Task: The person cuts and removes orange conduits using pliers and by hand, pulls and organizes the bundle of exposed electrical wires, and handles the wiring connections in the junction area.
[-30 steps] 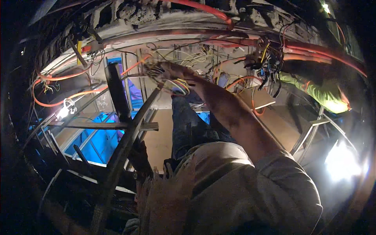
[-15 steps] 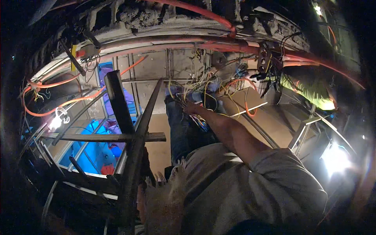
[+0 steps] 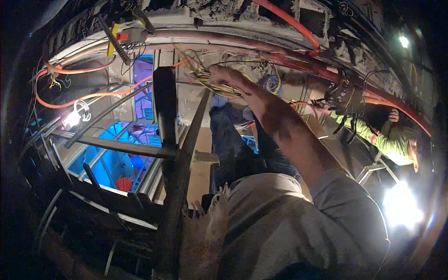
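My right hand (image 3: 220,75), at the upper middle, is closed around a loose bundle of thin yellow, pale and dark wires (image 3: 202,80), whose loose ends are blurred. The right forearm stretches up from the lower right over my jeans-clad legs (image 3: 226,140). My left hand is out of sight; tattered fabric (image 3: 203,233) lies at the lower middle beside a dark upright strip (image 3: 172,224). Just under the wire bundle a narrow rail (image 3: 198,121) runs down toward me.
Red pipes (image 3: 224,39) cross the top. A dark post (image 3: 165,98) and crossbar (image 3: 116,143) stand left, above an opening with blue items (image 3: 102,158). Orange conduit (image 3: 95,96) loops by a lamp (image 3: 72,117). A co-worker in yellow-green (image 3: 392,144) is at right, near a bright lamp (image 3: 402,204).
My right hand with the wires dropped toward my legs half a second ago and is now raised again. The co-worker's hand now shows at a red pipe. The view has shifted.
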`<state>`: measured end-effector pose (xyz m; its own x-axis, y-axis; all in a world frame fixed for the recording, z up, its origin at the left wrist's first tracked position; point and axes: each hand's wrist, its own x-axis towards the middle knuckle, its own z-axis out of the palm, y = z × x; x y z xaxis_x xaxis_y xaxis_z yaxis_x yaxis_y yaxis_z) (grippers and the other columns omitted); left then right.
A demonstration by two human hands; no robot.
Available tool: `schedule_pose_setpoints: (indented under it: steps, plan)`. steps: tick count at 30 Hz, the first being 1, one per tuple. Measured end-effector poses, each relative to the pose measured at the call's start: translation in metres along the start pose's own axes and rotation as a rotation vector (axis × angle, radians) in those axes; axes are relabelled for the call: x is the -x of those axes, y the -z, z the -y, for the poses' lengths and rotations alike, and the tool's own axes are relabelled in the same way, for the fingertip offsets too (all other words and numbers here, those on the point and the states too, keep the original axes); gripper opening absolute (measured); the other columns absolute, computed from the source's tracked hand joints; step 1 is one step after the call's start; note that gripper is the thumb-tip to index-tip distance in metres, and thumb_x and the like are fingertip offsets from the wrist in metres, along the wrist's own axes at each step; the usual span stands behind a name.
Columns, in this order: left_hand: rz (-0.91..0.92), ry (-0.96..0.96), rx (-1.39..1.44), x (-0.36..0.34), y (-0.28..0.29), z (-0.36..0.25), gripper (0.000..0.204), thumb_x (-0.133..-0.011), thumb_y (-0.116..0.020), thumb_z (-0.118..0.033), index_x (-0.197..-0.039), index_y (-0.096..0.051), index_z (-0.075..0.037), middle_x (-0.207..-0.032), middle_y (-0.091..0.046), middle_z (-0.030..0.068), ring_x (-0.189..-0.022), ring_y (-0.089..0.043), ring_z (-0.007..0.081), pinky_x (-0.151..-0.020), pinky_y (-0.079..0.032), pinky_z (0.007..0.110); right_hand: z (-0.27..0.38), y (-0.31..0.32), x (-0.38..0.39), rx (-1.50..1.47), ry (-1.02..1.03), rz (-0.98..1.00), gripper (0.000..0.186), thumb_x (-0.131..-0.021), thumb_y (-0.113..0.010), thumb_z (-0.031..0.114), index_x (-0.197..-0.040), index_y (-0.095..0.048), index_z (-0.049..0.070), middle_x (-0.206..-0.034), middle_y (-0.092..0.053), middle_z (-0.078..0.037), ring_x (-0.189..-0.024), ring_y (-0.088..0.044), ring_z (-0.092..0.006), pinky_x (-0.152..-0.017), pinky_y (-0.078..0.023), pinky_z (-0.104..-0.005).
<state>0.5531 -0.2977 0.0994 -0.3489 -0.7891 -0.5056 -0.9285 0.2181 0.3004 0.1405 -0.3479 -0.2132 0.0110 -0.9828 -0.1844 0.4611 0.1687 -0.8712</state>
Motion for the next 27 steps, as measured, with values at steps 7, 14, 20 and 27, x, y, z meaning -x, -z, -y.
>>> schedule_pose_setpoints:
  steps: [7,14,20,27]
  plan:
    - [0.010,-0.017,0.011,-0.004,-0.004,-0.006,0.060,-0.097,-0.068,-0.047,-0.139,-0.058,-0.005,-0.130,-0.066,0.0231,-0.123,-0.061,0.0383,-0.103,-0.048,0.049,0.028,-0.102,-0.093,0.668,-0.161,-0.121,0.063,-0.091,-0.071,0.044,-0.136,-0.055,0.003,-0.127,-0.064,-0.015,-0.113,-0.062,-0.0284,-0.099,-0.048,-0.0438]
    - [0.020,-0.050,0.007,-0.009,-0.010,-0.011,0.061,-0.097,-0.068,-0.047,-0.140,-0.057,-0.005,-0.130,-0.066,0.0231,-0.123,-0.061,0.0379,-0.103,-0.047,0.049,0.030,-0.112,-0.103,0.772,-0.192,-0.221,0.071,-0.090,-0.072,0.048,-0.143,-0.051,0.005,-0.131,-0.062,-0.017,-0.117,-0.061,-0.0315,-0.102,-0.047,-0.0454]
    - [0.027,-0.071,0.004,-0.009,-0.016,-0.009,0.062,-0.097,-0.068,-0.047,-0.141,-0.056,-0.005,-0.130,-0.066,0.0231,-0.123,-0.061,0.0375,-0.103,-0.047,0.049,0.032,-0.121,-0.093,0.740,-0.205,-0.292,0.079,-0.089,-0.072,0.052,-0.148,-0.048,0.007,-0.135,-0.061,-0.019,-0.121,-0.060,-0.0341,-0.104,-0.045,-0.0468]
    - [0.046,-0.126,-0.007,-0.026,-0.017,-0.009,0.063,-0.097,-0.068,-0.047,-0.142,-0.055,-0.005,-0.129,-0.065,0.0231,-0.123,-0.061,0.0372,-0.103,-0.047,0.048,0.011,-0.092,0.000,0.250,-0.470,-0.510,0.088,-0.087,-0.073,0.056,-0.155,-0.044,0.009,-0.139,-0.060,-0.021,-0.126,-0.058,-0.0371,-0.108,-0.044,-0.0485]
